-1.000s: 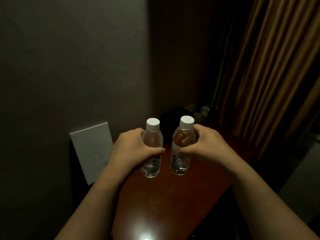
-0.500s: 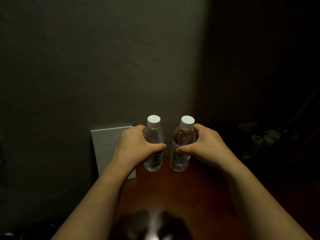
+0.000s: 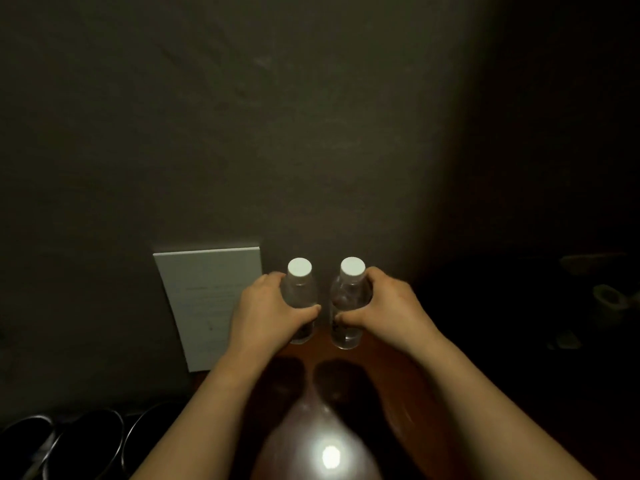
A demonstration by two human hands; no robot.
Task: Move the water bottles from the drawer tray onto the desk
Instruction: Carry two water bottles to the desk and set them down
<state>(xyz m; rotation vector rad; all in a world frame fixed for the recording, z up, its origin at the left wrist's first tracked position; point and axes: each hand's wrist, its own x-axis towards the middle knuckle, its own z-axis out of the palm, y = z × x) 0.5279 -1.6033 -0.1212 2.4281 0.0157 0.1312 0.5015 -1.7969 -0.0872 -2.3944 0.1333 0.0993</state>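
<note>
A white card (image 3: pixel 207 306) leaned against the wall at the far left of the desk (image 3: pixel 346 393). Just right of it, the left hand (image 3: pixel 270 317) had its grip wrapped round the left bottle (image 3: pixel 300 299), thumb across the near side. Close beside, not touching, the right bottle (image 3: pixel 348 306) sat in the right hand (image 3: pixel 388 310), fingers curled round its shoulder. Both bottles stood upright, white caps up, long axes vertical, bases at or just above the wood at the far edge; contact could not be told. Each bottle lay directly under its own grip, so setting down probably called for a straight lowering and release.
</note>
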